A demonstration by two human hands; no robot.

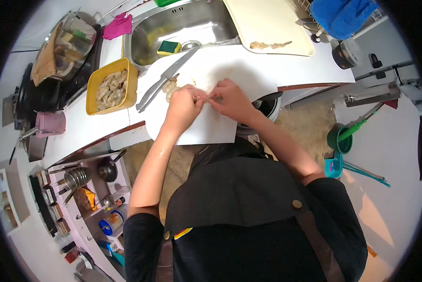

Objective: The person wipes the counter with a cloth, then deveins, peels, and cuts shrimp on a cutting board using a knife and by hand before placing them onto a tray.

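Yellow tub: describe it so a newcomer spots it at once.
Start at the steel sink at the top of the view. Just below its left corner, left of the knife, sits the tub. Unlike the pink cup farther left, it is yellow, squarish and full of shrimp.

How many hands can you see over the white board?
2: the left hand, beside some shrimp, and the right hand, their fingertips close together above the white board. Neither is hidden.
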